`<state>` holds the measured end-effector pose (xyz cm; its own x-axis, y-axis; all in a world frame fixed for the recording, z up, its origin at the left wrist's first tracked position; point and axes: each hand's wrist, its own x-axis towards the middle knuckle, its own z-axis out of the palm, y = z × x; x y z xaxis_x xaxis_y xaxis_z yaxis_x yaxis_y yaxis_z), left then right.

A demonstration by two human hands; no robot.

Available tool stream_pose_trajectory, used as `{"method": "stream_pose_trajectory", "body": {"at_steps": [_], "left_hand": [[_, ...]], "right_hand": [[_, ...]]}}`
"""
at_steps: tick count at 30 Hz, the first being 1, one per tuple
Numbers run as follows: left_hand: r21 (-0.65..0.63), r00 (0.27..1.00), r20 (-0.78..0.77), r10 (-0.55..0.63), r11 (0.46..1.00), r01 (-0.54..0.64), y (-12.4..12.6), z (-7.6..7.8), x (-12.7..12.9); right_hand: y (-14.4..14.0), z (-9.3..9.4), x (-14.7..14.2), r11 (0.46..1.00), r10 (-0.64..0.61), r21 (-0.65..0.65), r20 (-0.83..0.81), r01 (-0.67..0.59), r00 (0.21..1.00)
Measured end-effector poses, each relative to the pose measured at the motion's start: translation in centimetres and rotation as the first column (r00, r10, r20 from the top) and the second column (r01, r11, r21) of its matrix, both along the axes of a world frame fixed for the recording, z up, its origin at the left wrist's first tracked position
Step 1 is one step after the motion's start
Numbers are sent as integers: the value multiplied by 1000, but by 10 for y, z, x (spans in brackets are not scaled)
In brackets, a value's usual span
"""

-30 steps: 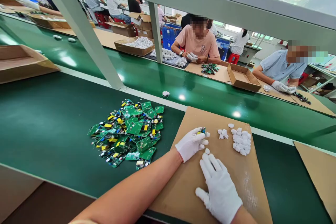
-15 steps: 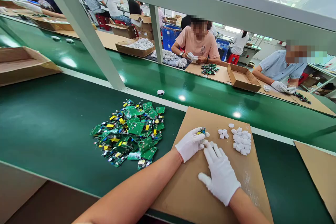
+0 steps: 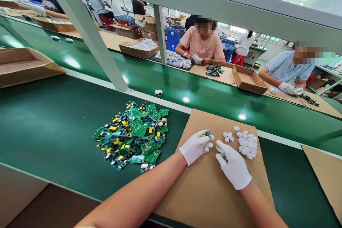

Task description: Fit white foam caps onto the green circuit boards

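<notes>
**Right hand moves up toward white caps**

Since the earlier frame, our gloved right hand has slid forward, fingers curled loosely beside the white caps. Our left hand grips a small circuit board over the cardboard sheet; more boards are piled on the table.

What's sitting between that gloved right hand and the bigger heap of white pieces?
In the head view, only bare cardboard sheet separates the right hand from the big heap of white pieces. A smaller white cluster lies just beyond the hand, off that line.
</notes>
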<state>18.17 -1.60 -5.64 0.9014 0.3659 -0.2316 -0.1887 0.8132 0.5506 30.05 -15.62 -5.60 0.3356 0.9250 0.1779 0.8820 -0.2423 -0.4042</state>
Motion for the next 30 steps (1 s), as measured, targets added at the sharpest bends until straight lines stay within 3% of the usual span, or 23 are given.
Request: {"method": "stream_pose_trajectory", "body": {"at_steps": [7, 10, 12, 14, 17, 21, 26, 30], "left_hand": [[-2, 1000, -15, 0, 1000, 0, 0, 1, 0], [-4, 1000, -21, -8, 1000, 8, 0, 2, -1], [-1, 1000, -28, -4, 1000, 4, 0, 2, 0], [27, 999, -43, 3, 1000, -2, -1, 1, 1], [128, 996, -90, 19, 992, -8, -3, -1, 3], [227, 988, -150, 30, 974, 5, -8, -2, 4], [244, 983, -183, 18, 969, 28, -9, 2, 3], [249, 985, -175, 10, 968, 34, -9, 0, 4]], "right_hand": [[8, -4, 9, 998, -17, 59, -82, 22, 996], [5, -2, 9, 984, -35, 155, -310, 86, 950], [4, 0, 14, 965, -97, 154, -544, 213, 833], [3, 4, 21, 939, -175, 80, -725, 335, 666], [2, 8, 28, 916, -200, 29, -831, 400, 518], [1, 7, 28, 925, -133, 83, -844, 371, 519], [1, 1, 24, 899, -122, 115, -860, 422, 495], [3, -3, 24, 900, -57, 209, -813, 383, 579]]}}
